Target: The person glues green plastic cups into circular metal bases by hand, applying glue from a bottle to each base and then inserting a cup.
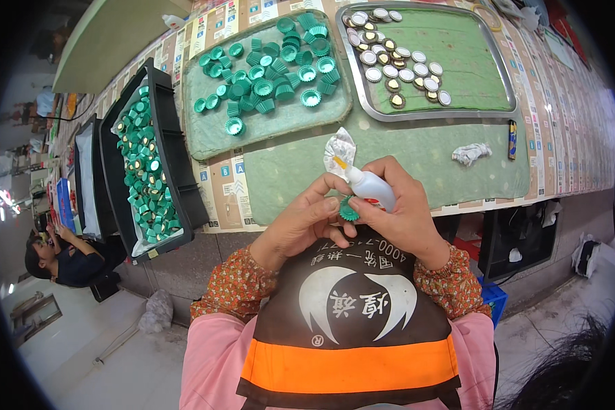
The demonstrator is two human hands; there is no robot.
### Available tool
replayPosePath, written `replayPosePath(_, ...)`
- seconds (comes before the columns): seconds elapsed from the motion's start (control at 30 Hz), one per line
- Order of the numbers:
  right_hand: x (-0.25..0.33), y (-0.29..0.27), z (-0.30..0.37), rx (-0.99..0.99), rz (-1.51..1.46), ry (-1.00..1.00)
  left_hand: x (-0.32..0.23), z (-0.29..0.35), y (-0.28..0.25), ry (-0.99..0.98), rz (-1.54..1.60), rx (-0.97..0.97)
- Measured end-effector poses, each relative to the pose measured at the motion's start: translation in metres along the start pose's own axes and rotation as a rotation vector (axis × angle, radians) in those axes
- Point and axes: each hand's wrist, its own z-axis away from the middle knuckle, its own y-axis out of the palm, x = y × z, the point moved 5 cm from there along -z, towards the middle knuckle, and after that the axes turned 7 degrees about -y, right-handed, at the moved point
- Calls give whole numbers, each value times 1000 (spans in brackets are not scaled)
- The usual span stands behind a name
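Observation:
Just above my apron, my left hand (pixel 310 210) pinches a small green fluted cup (pixel 348 209) between its fingers. My right hand (pixel 411 213) is wrapped round a white squeeze bottle (pixel 374 188) with a yellow nozzle, its thumb close beside the cup. The nozzle points away from the cup, up and to the left, next to a crumpled white tissue (pixel 339 152). Farther off, many similar green cups lie on a pale tray (pixel 201 140). A metal-rimmed green tray (pixel 473 82) holds many round discs (pixel 398 100), some pale-faced and some dark-edged, along its left side.
At the left stands a black crate (pixel 178 147) full of green cups with pale or gold centres. Right of my hands, a crumpled white wrapper (pixel 471 154) and a dark blue stick-shaped item (pixel 512 140) lie on the green cloth. Another person (pixel 78 253) is at far left.

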Motion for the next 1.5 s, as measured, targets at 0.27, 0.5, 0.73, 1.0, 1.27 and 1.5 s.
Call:
replayPosePath(0.27, 17, -10, 6, -77, 241, -343, -3, 5, -7, 64, 100, -46)
replayPosePath(0.5, 25, -15, 31, -21, 282, -206, 0, 11, -12, 119, 82, -100)
replayPosePath(0.73, 33, -6, 35, -39, 270, -374, 5, 9, -17, 113, 92, -72)
replayPosePath(1.0, 33, 0, 35, -34, 352, -505, 8, 9, -16, 102, 108, -113)
replayPosePath(1.27, 36, 4, 33, -19, 370, -524, 10, 9, -18, 95, 104, -115)
replayPosePath(1.5, 33, 4, 35, 57, 425, -486, 15, 8, -21, 92, 93, -111)
